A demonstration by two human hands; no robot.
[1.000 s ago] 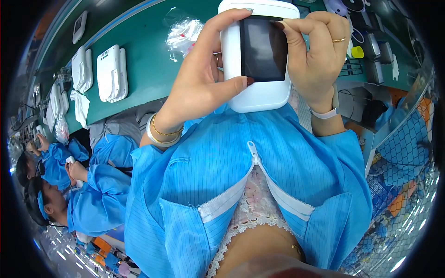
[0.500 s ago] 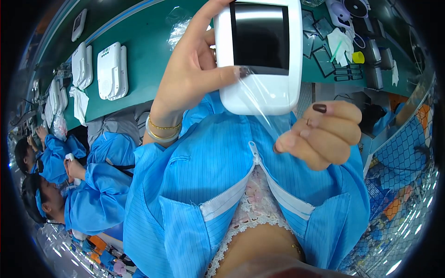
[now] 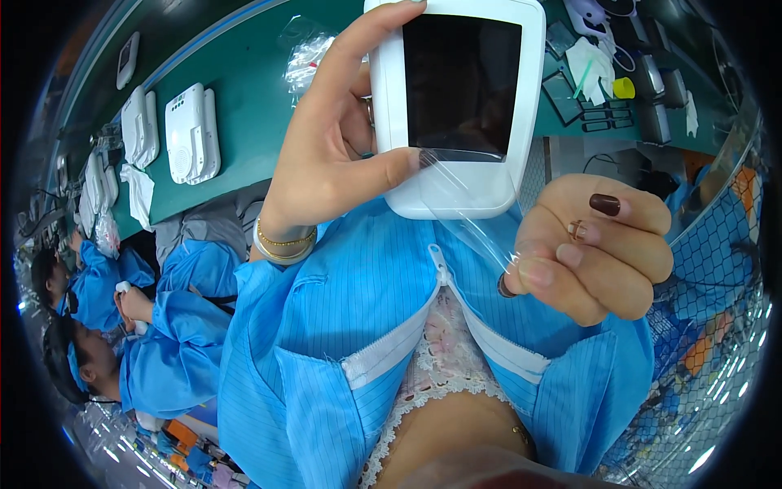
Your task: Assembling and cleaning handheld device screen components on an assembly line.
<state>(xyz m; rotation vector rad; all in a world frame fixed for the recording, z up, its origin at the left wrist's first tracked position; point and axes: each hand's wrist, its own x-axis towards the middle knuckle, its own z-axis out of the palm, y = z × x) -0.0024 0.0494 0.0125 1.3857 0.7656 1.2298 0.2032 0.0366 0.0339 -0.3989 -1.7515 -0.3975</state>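
Observation:
My left hand [image 3: 334, 155] grips a white handheld device [image 3: 456, 191] with a dark screen by its left side, the thumb pressing on the front near the screen's lower left corner. Between thumb and forefinger, my right hand [image 3: 595, 248] pinches the corner of a clear protective film [image 3: 468, 191]. The film stretches slantwise from the lower edge of the screen, over the white front, down to my right fingers. Its upper edge lies at the screen's bottom, near my left thumb. The device is held upright above the bench edge, screen facing me.
On the green bench [image 3: 244, 90] at left stand several white devices [image 3: 191, 134], backs showing, beside a white cloth [image 3: 138, 196]. Clear plastic bags [image 3: 309, 61] lie behind my left hand. Black frames [image 3: 603, 118], a yellow cap [image 3: 623, 88] and tissue are at right. Co-workers [image 3: 171, 359] sit at left.
My right hand has moved right and slightly down, drawing the film with it. The device has shifted slightly lower, and more of the film's edge shows along the screen's bottom.

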